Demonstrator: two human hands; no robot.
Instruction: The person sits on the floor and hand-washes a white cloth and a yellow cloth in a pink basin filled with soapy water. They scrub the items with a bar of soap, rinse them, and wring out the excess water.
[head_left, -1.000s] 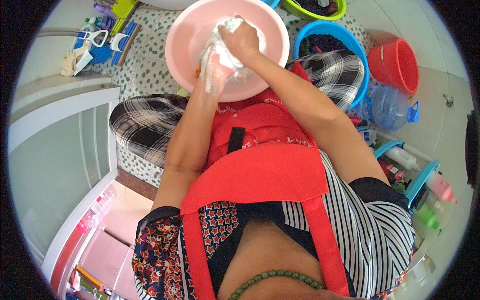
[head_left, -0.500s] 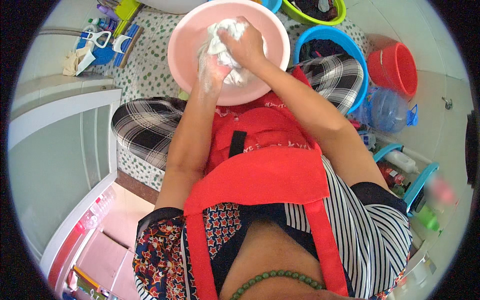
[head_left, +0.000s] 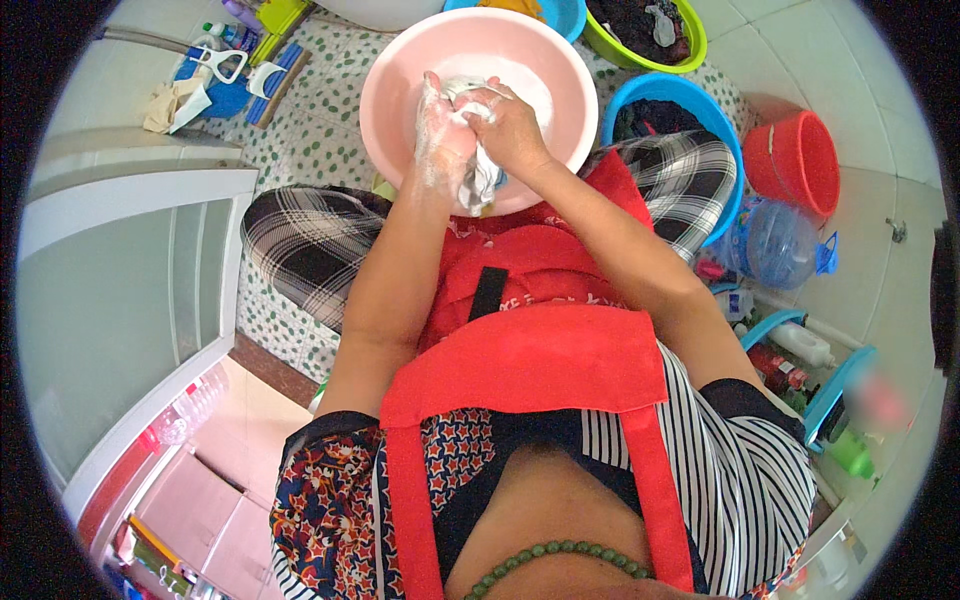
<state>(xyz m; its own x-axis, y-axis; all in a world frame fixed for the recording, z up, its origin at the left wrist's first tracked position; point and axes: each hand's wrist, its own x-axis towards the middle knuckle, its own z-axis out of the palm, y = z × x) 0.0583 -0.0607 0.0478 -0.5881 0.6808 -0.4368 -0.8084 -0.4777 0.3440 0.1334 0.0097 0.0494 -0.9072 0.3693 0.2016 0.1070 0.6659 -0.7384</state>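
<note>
A pale pink basin (head_left: 392, 75) stands in front of me with whitish suds inside. Over it, a wet white cloth (head_left: 484, 180) is bunched between my two hands, its lower end hanging toward the near rim. My left hand (head_left: 446, 135) is coated in foam, palm turned inward, with the cloth against it; its fingers are partly hidden by the cloth. My right hand (head_left: 515, 132) is closed round the cloth from the other side, pressing it to the left palm.
To the right are a blue tub (head_left: 735, 145) with dark clothes, a red bucket (head_left: 793, 163) and a clear water jug (head_left: 780, 243). A green basin (head_left: 690, 62) of laundry lies beyond. Brushes (head_left: 275, 85) and bottles stand at far left, above a glass-panelled door (head_left: 130, 270).
My hands have worked the cloth round, and the left palm now faces inward more openly. The cloth hangs nearer the basin's close rim. The whole view has shifted slightly.
</note>
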